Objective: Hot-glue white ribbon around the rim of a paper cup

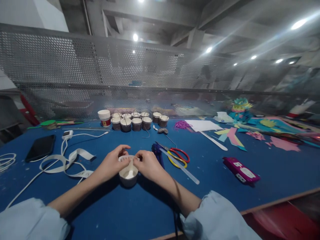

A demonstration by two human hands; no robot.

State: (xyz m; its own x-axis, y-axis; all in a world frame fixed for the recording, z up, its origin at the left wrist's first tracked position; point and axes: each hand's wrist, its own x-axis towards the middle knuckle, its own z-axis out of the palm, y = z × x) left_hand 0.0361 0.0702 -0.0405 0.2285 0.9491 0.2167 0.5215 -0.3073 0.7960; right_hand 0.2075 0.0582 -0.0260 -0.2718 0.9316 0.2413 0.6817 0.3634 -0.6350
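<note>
A small pale paper cup (pixel 128 180) stands upright on the blue table in front of me. My left hand (pixel 117 160) is closed on its left rim, with the thumb reaching over the opening. On the opposite side my right hand (pixel 147 163) grips the rim between thumb and bent fingers. Something whitish shows inside the cup; what it is I cannot tell. Just right of my right hand lie scissors (pixel 179 158) with red and yellow handles, a clear plastic strip (pixel 183 170) and a dark blue tool (pixel 158 153), partly hidden.
Filled cups (pixel 137 124) with strings stand at the back beside stacked paper cups (pixel 104 118). Leftward are a phone (pixel 41 147), white tape (pixel 56 165) and a cable. Rightward lie a magenta packet (pixel 240 170), paper strips (pixel 232 136), purple yarn (pixel 182 124) and a white sheet (pixel 203 125).
</note>
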